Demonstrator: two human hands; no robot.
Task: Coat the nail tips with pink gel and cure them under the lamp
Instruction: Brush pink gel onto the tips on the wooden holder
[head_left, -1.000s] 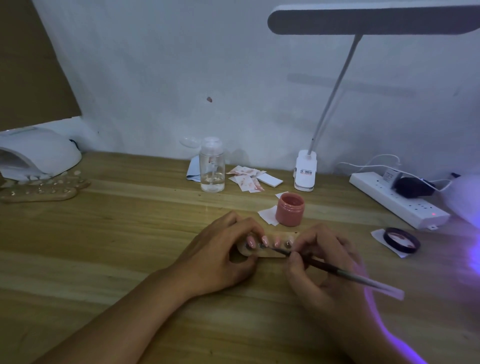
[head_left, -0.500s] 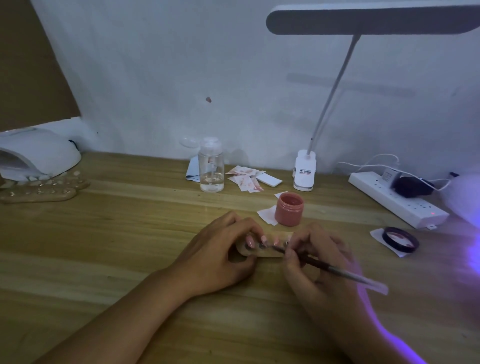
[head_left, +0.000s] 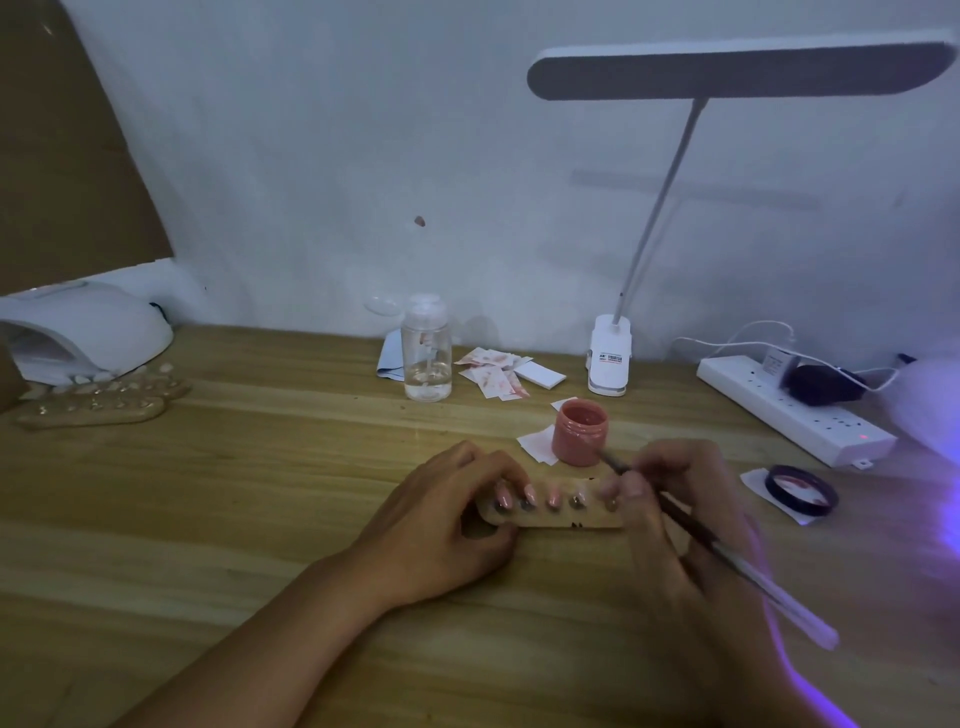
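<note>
Progress mid-coat, by look; left hand (head_left: 441, 519) pinches wooden holder (head_left: 587, 514) on desk (head_left: 260, 493), some nail tips (head_left: 553, 498) on it pink; right hand (head_left: 670, 514) grips brush (head_left: 769, 587), bristles by open gel jar (head_left: 579, 431); curing under dome lamp (head_left: 88, 332) pending.

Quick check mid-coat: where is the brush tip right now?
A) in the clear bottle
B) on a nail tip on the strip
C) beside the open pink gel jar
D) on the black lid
C: the brush in the right hand points its tip up beside the open pink gel jar, off the nail tips on the wooden strip the left hand holds.
</note>
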